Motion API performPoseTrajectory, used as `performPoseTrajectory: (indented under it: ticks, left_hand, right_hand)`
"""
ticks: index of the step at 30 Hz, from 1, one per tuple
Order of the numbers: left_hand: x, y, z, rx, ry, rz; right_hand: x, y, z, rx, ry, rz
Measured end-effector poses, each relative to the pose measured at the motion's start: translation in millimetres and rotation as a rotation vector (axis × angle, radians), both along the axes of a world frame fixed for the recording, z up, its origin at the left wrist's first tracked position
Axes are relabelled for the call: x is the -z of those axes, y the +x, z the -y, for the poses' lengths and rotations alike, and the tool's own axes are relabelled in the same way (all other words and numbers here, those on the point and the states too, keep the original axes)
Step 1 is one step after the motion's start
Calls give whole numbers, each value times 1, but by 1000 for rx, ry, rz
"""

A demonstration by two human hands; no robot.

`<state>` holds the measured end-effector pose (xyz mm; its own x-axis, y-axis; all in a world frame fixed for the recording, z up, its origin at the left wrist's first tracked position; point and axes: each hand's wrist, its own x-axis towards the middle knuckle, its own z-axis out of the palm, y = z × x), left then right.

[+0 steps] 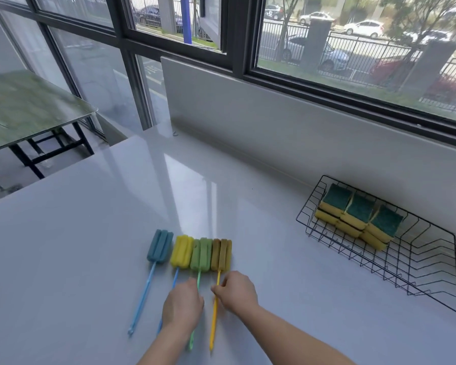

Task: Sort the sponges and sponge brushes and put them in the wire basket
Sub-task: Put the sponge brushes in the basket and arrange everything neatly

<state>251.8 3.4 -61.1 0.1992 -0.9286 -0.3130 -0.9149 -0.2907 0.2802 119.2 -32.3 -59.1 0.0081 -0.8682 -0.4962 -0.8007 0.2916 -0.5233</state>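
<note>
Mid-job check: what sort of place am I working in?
Probably a kitchen-style counter beside a street-facing window: a glossy white countertop, a wire basket holding scouring sponges, sponge brushes laid out, and parked cars outside.

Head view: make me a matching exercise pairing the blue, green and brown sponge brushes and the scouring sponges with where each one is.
Things
1. blue sponge brush
2. green sponge brush
3. brown sponge brush
4. scouring sponges

Places
A. stacked in the wire basket
B. between the yellow sponge brush and the brown one
C. far left of the row
D. yellow handle pinched by the right hand

Pairs: 1-C, 2-B, 3-D, 4-A
</note>
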Motion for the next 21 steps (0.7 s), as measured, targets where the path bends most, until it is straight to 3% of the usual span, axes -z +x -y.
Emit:
performPoseTrajectory:
  ticks: [11,21]
  left_hand:
    - [-13,-16,24,85,-168,-137]
    - [-46,-76,45,203,-296,-176]
  right_hand:
    - [-25,-32,4,161,-87,44]
    - [-70,-131,2,396,-231,185]
